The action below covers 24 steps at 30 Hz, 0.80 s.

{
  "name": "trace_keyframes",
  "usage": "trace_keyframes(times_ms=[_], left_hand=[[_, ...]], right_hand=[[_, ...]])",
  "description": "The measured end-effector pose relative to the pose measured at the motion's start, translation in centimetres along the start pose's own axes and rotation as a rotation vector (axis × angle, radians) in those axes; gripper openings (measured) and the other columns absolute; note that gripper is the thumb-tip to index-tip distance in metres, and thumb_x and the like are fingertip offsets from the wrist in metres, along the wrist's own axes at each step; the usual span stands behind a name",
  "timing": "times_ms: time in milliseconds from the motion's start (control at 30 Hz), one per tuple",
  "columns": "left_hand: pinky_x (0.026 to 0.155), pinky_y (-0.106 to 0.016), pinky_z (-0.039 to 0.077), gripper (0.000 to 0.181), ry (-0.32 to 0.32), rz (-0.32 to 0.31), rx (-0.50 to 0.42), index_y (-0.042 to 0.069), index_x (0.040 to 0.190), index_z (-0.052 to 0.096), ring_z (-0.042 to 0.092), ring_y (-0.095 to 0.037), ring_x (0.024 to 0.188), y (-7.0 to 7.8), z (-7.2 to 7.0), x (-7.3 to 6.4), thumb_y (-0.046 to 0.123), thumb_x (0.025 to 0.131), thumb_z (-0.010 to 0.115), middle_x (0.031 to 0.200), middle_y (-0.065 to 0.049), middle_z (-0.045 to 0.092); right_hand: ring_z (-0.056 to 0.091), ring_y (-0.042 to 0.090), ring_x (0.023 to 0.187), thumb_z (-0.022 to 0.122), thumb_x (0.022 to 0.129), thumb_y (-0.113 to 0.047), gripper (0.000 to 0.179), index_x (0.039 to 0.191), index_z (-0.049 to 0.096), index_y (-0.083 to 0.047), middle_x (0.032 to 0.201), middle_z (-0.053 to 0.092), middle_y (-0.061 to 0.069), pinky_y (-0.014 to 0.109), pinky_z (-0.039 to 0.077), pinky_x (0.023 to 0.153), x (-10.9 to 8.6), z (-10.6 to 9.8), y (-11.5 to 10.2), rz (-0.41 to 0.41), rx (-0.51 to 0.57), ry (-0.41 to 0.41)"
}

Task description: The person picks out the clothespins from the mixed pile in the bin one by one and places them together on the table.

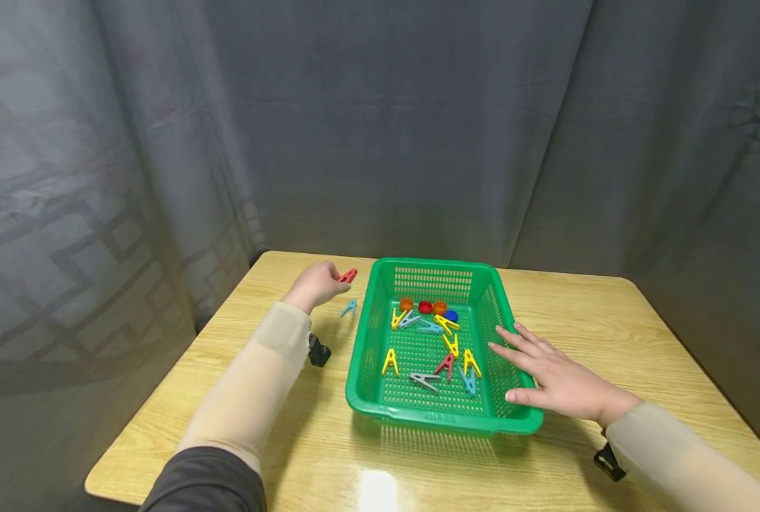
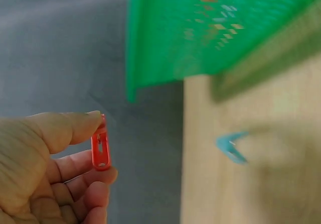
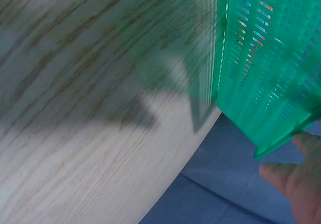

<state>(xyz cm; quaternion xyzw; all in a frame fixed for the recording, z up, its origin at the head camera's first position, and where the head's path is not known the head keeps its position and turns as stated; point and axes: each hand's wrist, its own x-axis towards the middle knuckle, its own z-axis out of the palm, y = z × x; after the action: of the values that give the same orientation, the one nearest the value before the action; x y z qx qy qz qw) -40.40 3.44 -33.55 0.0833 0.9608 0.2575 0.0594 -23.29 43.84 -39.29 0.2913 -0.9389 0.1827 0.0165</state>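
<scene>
Thumb and fingertips of the left hand (image 1: 316, 286) pinch a red clothespin (image 1: 348, 276), which I see left of centre in the head view, held up off the bench (image 1: 584, 302). My left wrist view agrees: the pin stands between thumb and fingers at the lower left, with the other fingers curled in behind it. Just below it in the head view, a light-blue clothespin (image 1: 349, 307) lies on the wood, near the left wall of a green basket (image 1: 418, 414).

That basket fills the middle of my head view. Toward its far end I make out four small round pieces: two orange (image 1: 407, 304), one red (image 1: 425, 307) and one blue (image 1: 451, 316). Nearer, spread over the basket floor, are yellow clothespins (image 1: 390, 361), a second red pin (image 1: 445, 367), blue pins (image 1: 468, 382) and a grey pin (image 1: 424, 381).

At the right of the frame, the right hand (image 1: 555, 373) has its fingers spread apart and grips nothing, reaching over the basket's right rim; I cannot tell how firmly it touches. Pale sleeves (image 1: 252, 387) cover both forearms, and a dark curtain (image 1: 392, 128) hangs across the upper frame.
</scene>
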Motion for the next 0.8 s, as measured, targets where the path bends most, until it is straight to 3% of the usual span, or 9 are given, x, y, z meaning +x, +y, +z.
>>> trace_keyframes(times_ms=[200, 433, 800], left_hand=[[0.073, -0.037, 0.044, 0.032, 0.013, -0.065, 0.013, 0.003, 0.102, 0.059, 0.053, -0.024, 0.081, -2.4, 1.8, 1.0, 0.032, 0.091, 0.066, 0.098, -0.010, 0.061], [0.076, -0.039, 0.045, 0.031, 0.031, -0.103, 0.032, 0.002, 0.099, 0.059, 0.053, -0.023, 0.080, -3.9, 3.7, 2.0, 0.031, 0.090, 0.067, 0.095, -0.011, 0.061], [0.062, -0.034, 0.039, 0.030, 0.003, -0.166, 0.046, 0.009, 0.074, 0.054, 0.043, -0.019, 0.061, -5.4, 6.0, 3.3, 0.031, 0.090, 0.068, 0.071, -0.004, 0.049]], right_hand=[[0.011, 0.044, 0.142, 0.068, 0.088, -0.039, 0.071, 0.149, 0.038, -0.017, 0.160, 0.016, 0.004, 0.071, 0.020, 0.100, 0.0, 0.0, -0.1, -0.002, -0.010, 0.001], [0.011, 0.044, 0.142, 0.068, 0.088, -0.038, 0.071, 0.149, 0.038, -0.017, 0.159, 0.018, 0.005, 0.071, 0.020, 0.100, 0.1, 0.0, -0.2, 0.003, -0.007, 0.000], [0.012, 0.045, 0.142, 0.068, 0.088, -0.038, 0.071, 0.148, 0.039, -0.016, 0.159, 0.018, 0.005, 0.068, 0.019, 0.104, 0.1, 0.2, -0.1, 0.007, -0.007, 0.002]])
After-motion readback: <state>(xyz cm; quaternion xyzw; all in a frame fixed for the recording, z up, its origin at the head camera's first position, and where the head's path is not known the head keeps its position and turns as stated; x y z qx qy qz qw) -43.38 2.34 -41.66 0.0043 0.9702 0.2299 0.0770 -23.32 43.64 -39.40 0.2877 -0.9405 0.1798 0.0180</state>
